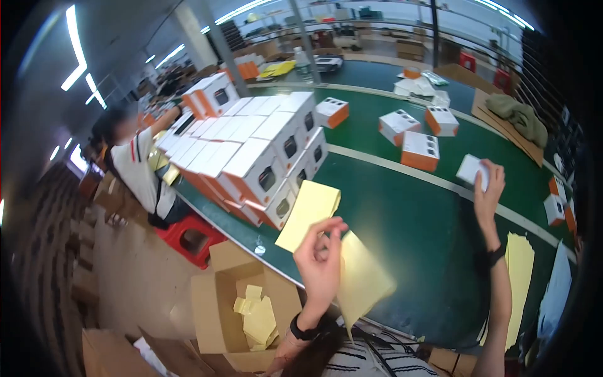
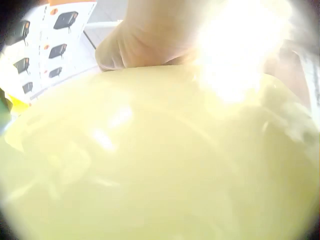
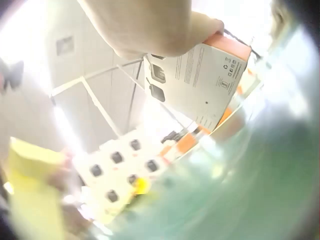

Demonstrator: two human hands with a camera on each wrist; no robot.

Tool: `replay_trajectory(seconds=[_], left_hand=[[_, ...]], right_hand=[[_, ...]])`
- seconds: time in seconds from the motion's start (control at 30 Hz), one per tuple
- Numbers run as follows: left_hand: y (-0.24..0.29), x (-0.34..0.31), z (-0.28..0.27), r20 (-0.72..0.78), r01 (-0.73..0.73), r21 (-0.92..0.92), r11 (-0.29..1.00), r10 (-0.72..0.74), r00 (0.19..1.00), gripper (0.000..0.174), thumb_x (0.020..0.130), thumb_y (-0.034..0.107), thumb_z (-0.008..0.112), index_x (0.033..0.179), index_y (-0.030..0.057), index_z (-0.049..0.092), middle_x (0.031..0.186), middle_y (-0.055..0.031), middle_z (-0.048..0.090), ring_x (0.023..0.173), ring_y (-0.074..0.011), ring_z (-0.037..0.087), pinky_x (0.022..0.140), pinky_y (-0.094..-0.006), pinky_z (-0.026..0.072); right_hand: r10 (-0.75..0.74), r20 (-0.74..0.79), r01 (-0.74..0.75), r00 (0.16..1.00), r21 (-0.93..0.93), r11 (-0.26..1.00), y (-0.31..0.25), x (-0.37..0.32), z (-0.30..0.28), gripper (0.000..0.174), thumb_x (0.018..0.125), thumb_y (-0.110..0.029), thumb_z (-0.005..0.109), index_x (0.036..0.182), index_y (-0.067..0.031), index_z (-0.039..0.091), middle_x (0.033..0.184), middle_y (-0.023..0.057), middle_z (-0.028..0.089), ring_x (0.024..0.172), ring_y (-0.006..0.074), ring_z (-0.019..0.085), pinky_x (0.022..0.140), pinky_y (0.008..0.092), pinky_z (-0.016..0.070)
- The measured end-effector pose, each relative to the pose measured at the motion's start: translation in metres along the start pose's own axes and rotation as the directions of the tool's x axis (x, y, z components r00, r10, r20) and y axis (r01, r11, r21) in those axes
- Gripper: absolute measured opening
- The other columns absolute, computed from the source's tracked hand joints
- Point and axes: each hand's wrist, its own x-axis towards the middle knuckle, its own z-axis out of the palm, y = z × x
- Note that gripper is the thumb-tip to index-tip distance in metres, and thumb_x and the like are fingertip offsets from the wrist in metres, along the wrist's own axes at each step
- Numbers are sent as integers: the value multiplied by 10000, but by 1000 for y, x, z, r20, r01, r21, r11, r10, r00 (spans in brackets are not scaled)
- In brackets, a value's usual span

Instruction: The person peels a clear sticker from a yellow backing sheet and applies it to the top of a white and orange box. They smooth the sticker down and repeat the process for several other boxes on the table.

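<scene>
Yellow sheet (image 1: 309, 213) sticks up and to the left from your left hand (image 1: 320, 261), pinched between thumb and curled fingers in front of your chest, over the near edge of the green table (image 1: 408, 220). A second yellow sheet (image 1: 361, 279) hangs from the same pinch, down and to the right of your palm. In the left wrist view this paper fills almost the whole picture, so your fingers barely show there. Your right hand (image 1: 488, 188) is stretched out well away from the left, raised above the table, with its fingers wrapped round a small box (image 1: 472, 169). The right wrist view shows that box as white with an orange end and printed product pictures, your thumb lying at the orange edge. To the left of your left hand, a stack of boxes (image 1: 251, 157) of the same white and orange kind stands in tight rows at the table's edge. Loose boxes (image 1: 419, 151) lie scattered further back on the green surface. Below the table edge, a cardboard carton (image 1: 217, 301) stands open with yellow scraps (image 1: 257, 317) inside. A pile of yellow sheets (image 1: 520, 276) lies beside your right forearm. Another person (image 1: 141, 166) sits at the far left, near a red stool (image 1: 191, 235).
</scene>
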Motion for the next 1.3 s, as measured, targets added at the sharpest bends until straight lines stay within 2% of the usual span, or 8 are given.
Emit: replay_trajectory(seconds=[0.2,0.27,0.3,0.4,0.67,0.83,1.13,1.3], left_hand=[[19,35,7,-197,-221,242,945,271,942,181,938,-64,512,1081,-44,622,991,-83,662,927,-122,625,742,-230,493],[14,42,16,-171,-353,271,895,406,898,236,890,-115,461,1066,-53,605,1003,-93,646,974,-160,622,868,-275,478],[14,43,25,-171,-375,254,891,423,890,282,855,-141,427,1065,-52,594,1009,-95,632,965,-165,614,921,-299,454],[17,36,51,-153,-414,126,902,430,890,288,907,-138,390,1052,-43,619,1017,-111,534,921,-199,560,753,-265,465],[37,-1,76,157,-586,370,721,573,804,418,804,-141,511,1105,60,721,1109,-115,613,933,-269,535,866,-324,430],[52,-14,87,626,-715,175,677,484,612,441,808,281,763,1240,213,708,1406,-35,583,1336,-248,482,1087,-458,164],[55,-25,87,625,-651,53,758,483,614,543,618,179,883,1140,122,743,1186,-76,666,1132,-317,563,962,-400,398],[50,-32,80,626,-656,57,753,484,611,536,577,94,885,1096,129,757,1003,-44,660,951,-236,560,833,-354,427]], right_hand=[[-7,47,27,999,-428,903,104,2,70,348,977,-214,543,1294,-70,533,1186,144,540,1184,330,517,997,435,375],[-117,150,116,982,10,993,36,5,39,398,983,-297,564,1313,-79,516,1176,131,567,1162,307,547,991,407,400],[11,320,-145,947,398,906,-17,-3,13,425,983,-330,574,1315,-73,508,1156,120,582,1136,266,568,977,380,420],[-246,718,-749,651,660,-55,-126,-27,-61,346,1054,-235,449,1331,-28,434,1210,118,607,1165,211,592,975,349,473],[101,672,-679,734,729,88,-177,-58,-140,410,962,62,554,1316,-1,358,1203,153,641,1087,143,632,878,258,531],[237,578,-623,781,751,219,-167,-57,-165,435,948,59,578,1328,3,373,1211,159,634,1083,144,632,868,253,529],[330,552,-619,766,772,146,-173,-80,-180,452,914,79,604,1315,12,407,1219,148,598,1077,132,604,879,253,501],[266,307,-401,914,782,477,-169,-80,-178,400,816,123,664,1179,21,531,1156,113,489,990,134,536,838,261,482]])
